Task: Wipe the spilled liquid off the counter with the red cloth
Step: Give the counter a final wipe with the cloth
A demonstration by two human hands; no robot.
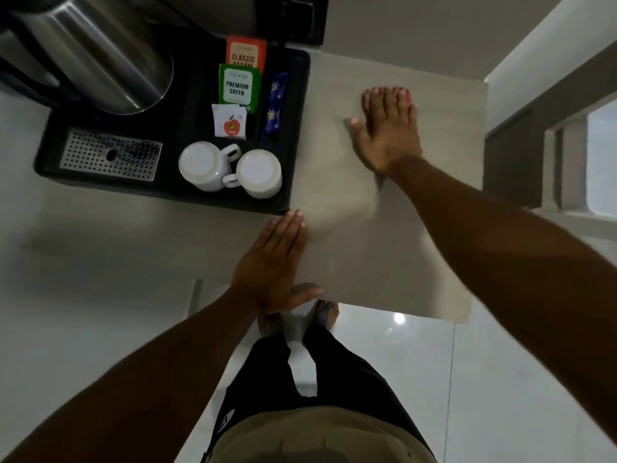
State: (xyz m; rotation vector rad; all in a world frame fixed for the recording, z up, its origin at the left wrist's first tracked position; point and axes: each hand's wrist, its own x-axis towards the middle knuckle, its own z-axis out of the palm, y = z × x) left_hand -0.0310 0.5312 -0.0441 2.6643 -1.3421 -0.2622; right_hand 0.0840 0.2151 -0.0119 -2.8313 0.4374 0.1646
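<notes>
My right hand (389, 135) lies flat, palm down, on the far part of the beige counter (384, 262). The red cloth (407, 95) is almost wholly hidden under it; only pinkish-red slivers show past and between the fingertips. My left hand (270, 262) rests flat on the counter near its front edge, fingers straight and together, holding nothing. Its fingertips sit close to the corner of the black tray. I cannot make out any puddle of liquid; the surface around the right wrist looks blurred.
A black tray (298, 135) sits left of my right hand. It holds a steel kettle (100, 51), two upturned white cups (230, 170), tea sachets (238, 85) and a perforated drip grate (110, 153). The counter's front edge drops to a glossy floor (500, 379).
</notes>
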